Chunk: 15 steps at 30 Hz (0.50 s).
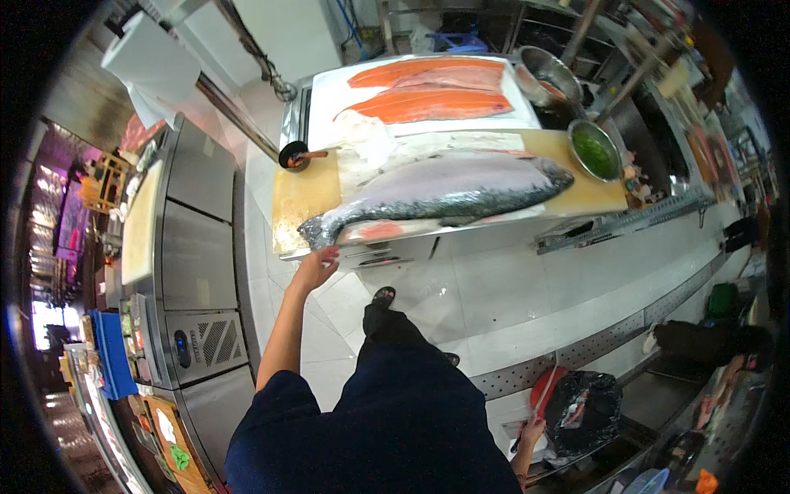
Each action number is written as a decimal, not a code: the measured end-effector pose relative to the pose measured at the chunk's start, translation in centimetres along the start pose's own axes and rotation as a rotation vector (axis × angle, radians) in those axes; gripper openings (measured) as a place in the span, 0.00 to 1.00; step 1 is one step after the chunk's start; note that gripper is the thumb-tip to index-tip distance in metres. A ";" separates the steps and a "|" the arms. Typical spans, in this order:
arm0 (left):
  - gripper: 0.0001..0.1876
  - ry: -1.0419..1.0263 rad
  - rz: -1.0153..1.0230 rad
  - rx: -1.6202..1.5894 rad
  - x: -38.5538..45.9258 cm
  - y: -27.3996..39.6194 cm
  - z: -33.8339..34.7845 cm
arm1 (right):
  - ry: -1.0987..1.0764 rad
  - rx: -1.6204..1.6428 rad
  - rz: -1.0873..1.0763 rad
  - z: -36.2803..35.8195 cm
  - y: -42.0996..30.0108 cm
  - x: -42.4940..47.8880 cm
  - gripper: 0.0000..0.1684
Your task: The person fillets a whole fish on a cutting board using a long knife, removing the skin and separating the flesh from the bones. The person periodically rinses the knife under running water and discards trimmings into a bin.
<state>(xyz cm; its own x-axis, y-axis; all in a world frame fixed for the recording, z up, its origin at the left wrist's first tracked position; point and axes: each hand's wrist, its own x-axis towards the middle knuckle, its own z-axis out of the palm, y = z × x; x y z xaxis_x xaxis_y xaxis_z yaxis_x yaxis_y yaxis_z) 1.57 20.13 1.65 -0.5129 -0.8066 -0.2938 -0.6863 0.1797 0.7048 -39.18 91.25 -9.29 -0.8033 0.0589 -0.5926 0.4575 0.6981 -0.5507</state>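
Note:
A whole silver-skinned fish, salmon-like [444,185], lies on its side on a yellowish cutting board [592,197], its head to the right. Just at its tail, by the board's near left corner, is my left hand [321,264], fingers loosely bent and apart; whether it touches the tail is unclear. Low at the right, beside a red round container [543,392], my right hand [532,430] grips a long thin-bladed knife [547,389], blade pointing up and away. Two orange fish fillets [426,106] lie on a white board [528,117] behind the fish. Crumpled white paper [367,136] lies between.
Metal bowls, one with green contents [594,149], stand at the board's right. A dark cup [294,154] is at its left, below a paper roll [151,62]. Steel cabinets [200,253] line the left; a black-bagged bin [583,414] and a person's dark-clothed leg [697,343] are at right.

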 end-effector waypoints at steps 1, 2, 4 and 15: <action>0.23 0.092 0.021 -0.126 0.3 1.6 -0.7 | 0.051 0.051 -0.078 1.4 -2.9 -1.7 0.15; 0.21 0.143 0.101 -0.091 1.2 2.5 -1.9 | 0.098 0.098 -0.158 3.0 -6.1 -3.3 0.15; 0.26 0.260 0.275 0.067 4.6 2.5 -3.8 | 0.154 0.232 -0.259 7.2 -10.5 -4.3 0.16; 0.36 -0.055 0.310 0.309 12.4 0.1 -4.4 | 0.043 0.247 -0.674 24.0 -31.4 -21.8 0.19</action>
<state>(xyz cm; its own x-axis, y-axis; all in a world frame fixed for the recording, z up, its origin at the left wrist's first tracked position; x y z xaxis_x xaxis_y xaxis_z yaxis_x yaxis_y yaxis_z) -2.57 7.67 0.89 -0.7400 -0.6582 -0.1387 -0.6132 0.5754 0.5412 -26.85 50.94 6.82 -0.9534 -0.2967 -0.0558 -0.0745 0.4105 -0.9088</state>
